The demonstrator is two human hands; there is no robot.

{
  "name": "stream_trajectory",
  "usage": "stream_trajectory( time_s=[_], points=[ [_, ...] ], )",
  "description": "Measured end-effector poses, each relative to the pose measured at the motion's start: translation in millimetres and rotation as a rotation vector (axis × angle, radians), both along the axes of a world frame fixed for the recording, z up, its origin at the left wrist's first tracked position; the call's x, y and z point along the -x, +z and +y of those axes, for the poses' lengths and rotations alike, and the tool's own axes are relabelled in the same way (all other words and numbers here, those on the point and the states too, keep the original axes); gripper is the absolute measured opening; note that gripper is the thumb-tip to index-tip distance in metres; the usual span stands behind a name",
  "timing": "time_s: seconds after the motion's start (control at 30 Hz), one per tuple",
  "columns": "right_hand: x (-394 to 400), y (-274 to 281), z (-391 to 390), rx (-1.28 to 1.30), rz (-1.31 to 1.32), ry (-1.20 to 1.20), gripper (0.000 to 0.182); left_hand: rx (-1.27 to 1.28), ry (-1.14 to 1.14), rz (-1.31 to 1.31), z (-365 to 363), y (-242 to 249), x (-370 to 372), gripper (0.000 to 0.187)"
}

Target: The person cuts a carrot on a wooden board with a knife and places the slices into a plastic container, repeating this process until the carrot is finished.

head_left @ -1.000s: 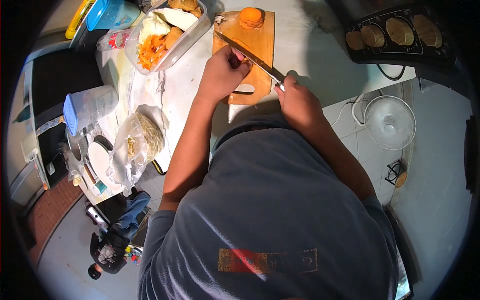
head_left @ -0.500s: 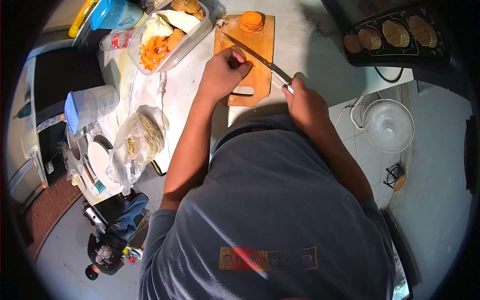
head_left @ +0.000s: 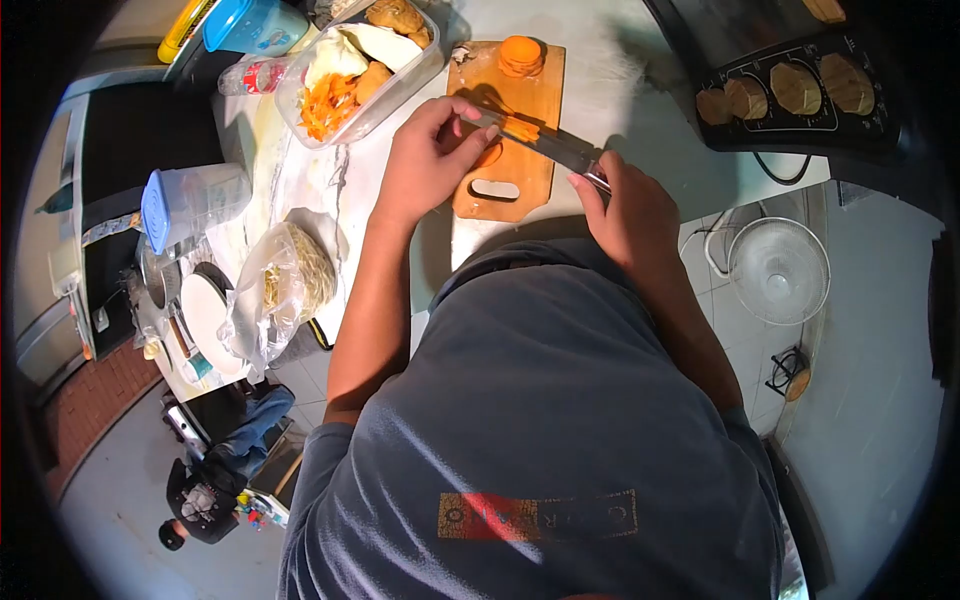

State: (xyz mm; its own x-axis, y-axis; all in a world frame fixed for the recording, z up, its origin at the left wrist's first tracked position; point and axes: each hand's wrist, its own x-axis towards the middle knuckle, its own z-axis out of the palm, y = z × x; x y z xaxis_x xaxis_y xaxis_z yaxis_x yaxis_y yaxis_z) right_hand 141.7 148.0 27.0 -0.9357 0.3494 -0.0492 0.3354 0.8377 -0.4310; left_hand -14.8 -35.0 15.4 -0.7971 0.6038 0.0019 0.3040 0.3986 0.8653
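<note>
My right hand (head_left: 632, 208) grips the handle of a kitchen knife (head_left: 572, 152), its blade turned flatter and angled up to the left over the wooden cutting board (head_left: 535, 185). Orange carrot strips (head_left: 520, 128) lie along the blade. Close by the blade's far end is my left hand (head_left: 428, 165), thumb and fingers apart and partly curled. A carrot slice (head_left: 490, 155) shows on the board beside my left thumb, partly hidden. Toward the board's far end stands a short stack of carrot slices (head_left: 521, 56).
Left of the board, a clear plastic container (head_left: 345, 125) holds carrot shreds and other pale and brown food. A bagged bundle (head_left: 300, 270), a blue-lidded tub (head_left: 195, 205) and a white plate (head_left: 207, 322) stand nearer left. A black appliance (head_left: 800, 90) sits right. Another person (head_left: 205, 495) is lower left.
The knife has turned flatter, and carrot strips now show along its blade. My left fingers have loosened from their pinch over the board. The whole view has shifted slightly.
</note>
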Motion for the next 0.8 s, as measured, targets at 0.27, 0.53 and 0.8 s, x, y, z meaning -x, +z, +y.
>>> stream_trajectory(
  time_s=[0.27, 0.53, 0.8],
  points=[
    [15, 26, 4, -0.07, 0.056, 0.092, 0.032, 0.067, -0.09, 0.278, 0, 36, 12, 0.029],
    [72, 41, -10, -0.047, 0.292, 0.261, 0.03, 0.089, 0.014, 0.322, -37, 57, 38, 0.025],
    [127, 41, -41, -0.076, 0.352, 0.401, 0.032, 0.201, 0.191, 0.442, -76, 57, 63, 0.019]
  ],
)
